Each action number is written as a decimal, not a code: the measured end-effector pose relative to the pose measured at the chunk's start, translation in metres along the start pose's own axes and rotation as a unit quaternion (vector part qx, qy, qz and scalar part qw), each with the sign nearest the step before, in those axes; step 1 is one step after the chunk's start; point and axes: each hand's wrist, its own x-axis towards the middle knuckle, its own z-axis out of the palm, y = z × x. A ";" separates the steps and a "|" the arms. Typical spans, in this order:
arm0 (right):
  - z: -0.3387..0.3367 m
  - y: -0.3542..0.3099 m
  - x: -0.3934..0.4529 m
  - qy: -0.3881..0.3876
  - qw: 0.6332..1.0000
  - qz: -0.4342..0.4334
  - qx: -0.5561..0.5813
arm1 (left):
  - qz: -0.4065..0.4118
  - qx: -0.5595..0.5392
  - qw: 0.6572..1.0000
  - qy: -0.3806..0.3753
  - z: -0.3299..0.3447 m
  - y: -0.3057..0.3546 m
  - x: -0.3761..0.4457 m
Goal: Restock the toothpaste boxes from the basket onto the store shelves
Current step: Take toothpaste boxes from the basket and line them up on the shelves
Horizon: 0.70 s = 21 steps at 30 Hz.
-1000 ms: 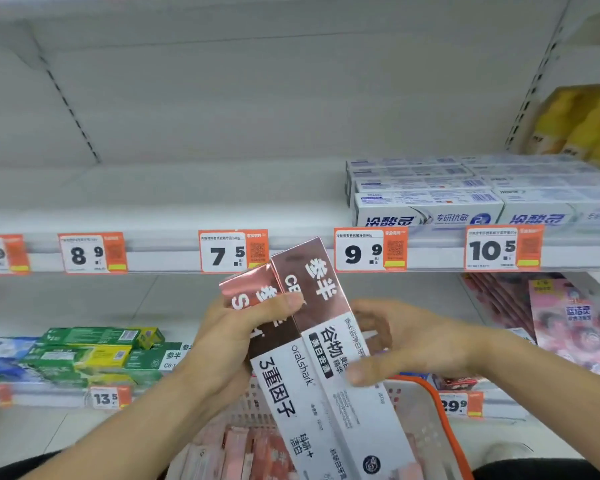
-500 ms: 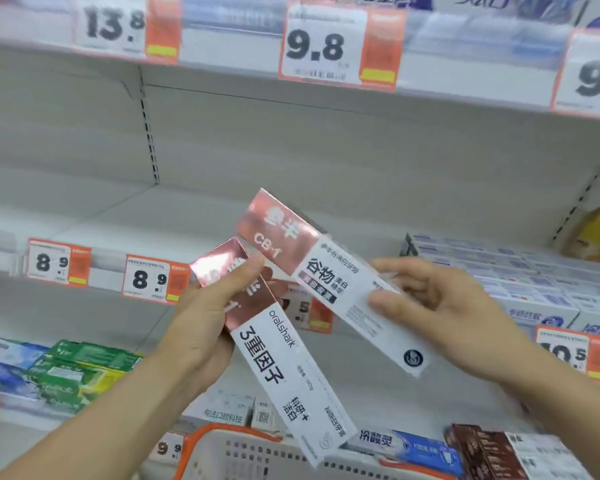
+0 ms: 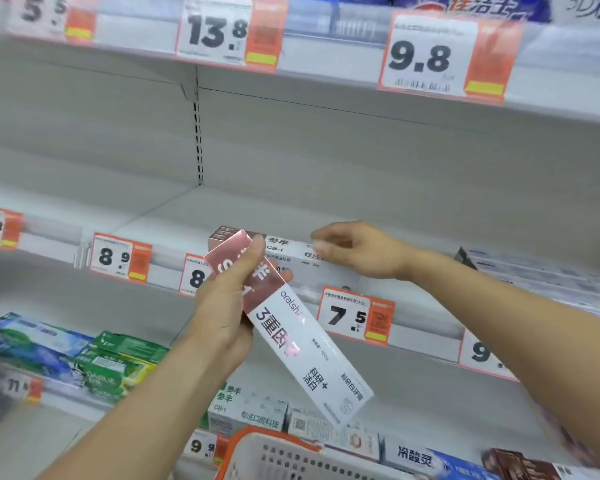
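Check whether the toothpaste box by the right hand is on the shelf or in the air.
On the shelf: the box lies flat on the shelf board, right hand at its end.

The left hand [image 3: 226, 306] is raised with its forearm slanting up from the lower left, thumb pressed along the front of a toothpaste box [image 3: 291, 327] and fingers wrapped behind its upper end. The right hand [image 3: 357, 251] reaches forward, arm stretched from the lower right, wrist bent, fingers loosely curled, fingertips blurred.
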 end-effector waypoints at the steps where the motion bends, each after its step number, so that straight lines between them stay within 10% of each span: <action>1: -0.002 -0.004 -0.007 0.045 0.999 -0.013 0.005 | 0.003 -0.006 1.000 -0.005 0.001 0.000 0.002; 4: -0.014 -0.024 -0.042 0.087 0.988 -0.023 0.124 | 0.007 -0.034 0.999 -0.033 0.009 0.000 0.002; 8: -0.014 -0.036 -0.092 -0.085 0.986 0.002 0.145 | 0.023 -0.044 0.997 -0.057 0.033 -0.002 -0.006; 14: -0.045 -0.023 -0.119 0.029 0.986 -0.037 0.158 | 0.162 0.042 0.979 -0.116 0.057 -0.001 -0.007; 19: -0.074 -0.001 -0.115 0.182 0.968 -0.048 0.166 | 0.259 0.427 0.852 -0.158 0.039 -0.034 0.018; 21: -0.076 0.007 -0.106 0.225 0.956 -0.049 0.181 | 0.300 0.576 0.740 -0.176 0.032 -0.048 0.034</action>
